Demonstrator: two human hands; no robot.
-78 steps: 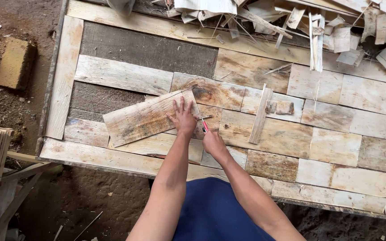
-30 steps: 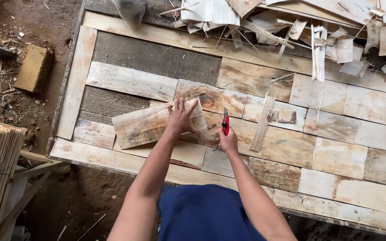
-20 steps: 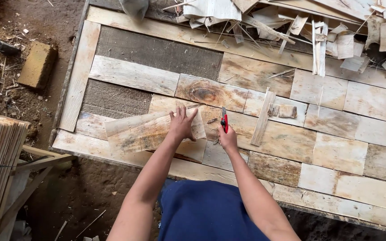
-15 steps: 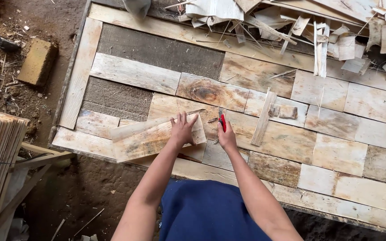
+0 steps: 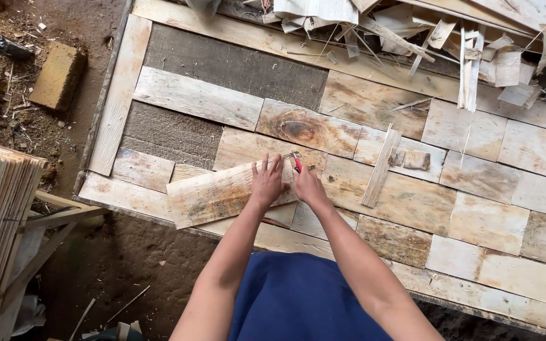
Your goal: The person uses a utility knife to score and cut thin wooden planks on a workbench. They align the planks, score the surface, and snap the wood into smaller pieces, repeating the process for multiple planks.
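Your surface (image 5: 526, 287) is a wide panel of pale wood pieces laid edge to edge, with two dark bare patches at its upper left and a heap of offcuts (image 5: 475, 44) along the far edge. The loose plank (image 5: 222, 196) has swung round from its earlier steep tilt and now lies nearly level over the near-left pieces, which suggests it is lined up for marking. Your left hand (image 5: 266, 183) presses flat on its right end, fingers spread, while your right hand (image 5: 308, 186) has its grip closed round a small red tool (image 5: 297, 164) at that end.
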